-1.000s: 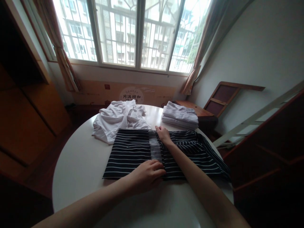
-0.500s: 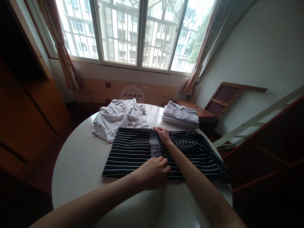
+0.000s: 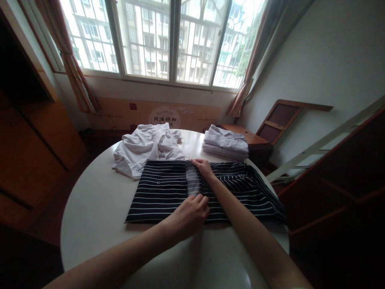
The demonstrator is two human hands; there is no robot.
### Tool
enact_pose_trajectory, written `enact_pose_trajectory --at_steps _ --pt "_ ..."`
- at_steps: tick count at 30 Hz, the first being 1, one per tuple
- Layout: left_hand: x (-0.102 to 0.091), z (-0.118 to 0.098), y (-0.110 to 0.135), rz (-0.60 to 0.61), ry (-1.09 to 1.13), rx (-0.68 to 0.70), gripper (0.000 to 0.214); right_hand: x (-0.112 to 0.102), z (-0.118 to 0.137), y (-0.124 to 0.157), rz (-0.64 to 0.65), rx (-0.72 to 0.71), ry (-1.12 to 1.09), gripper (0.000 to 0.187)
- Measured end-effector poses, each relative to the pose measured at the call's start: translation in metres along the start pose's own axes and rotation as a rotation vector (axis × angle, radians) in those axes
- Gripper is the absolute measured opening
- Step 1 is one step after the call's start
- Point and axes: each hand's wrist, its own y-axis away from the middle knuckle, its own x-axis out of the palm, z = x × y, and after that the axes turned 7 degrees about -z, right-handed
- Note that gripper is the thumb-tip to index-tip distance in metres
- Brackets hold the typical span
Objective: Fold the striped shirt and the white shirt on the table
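daylight floods in from the blown-out window [image 3: 168, 40] beyond the right hand [image 3: 204, 168], lighting the table [image 3: 99, 208] softly and casting a faint shadow under the left hand [image 3: 188, 212], while the room to either side of both hands sinks into murk and edge lines bow outward.

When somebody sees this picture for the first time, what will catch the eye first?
First, the dark striped shirt spread on the round white table, with the left hand curled on its near edge and the right hand at its far edge. Behind it lie a crumpled white garment on the left and a folded white stack on the right, below a bright barred window.
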Motion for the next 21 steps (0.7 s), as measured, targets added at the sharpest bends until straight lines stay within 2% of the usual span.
enact_pose_trajectory --at_steps 8,12,21 --pt "0.007 -0.006 -0.003 -0.014 0.061 -0.043 0.018 0.002 -0.006 -0.003 -0.060 0.020 -0.002 0.030" --pt "0.015 -0.005 -0.004 -0.077 0.093 -0.061 0.019 0.002 -0.008 -0.004 -0.083 0.010 0.043 0.030" --pt "0.030 -0.005 0.000 -0.199 0.284 -0.111 0.015 0.005 0.000 0.000 -0.107 -0.030 0.300 0.018"
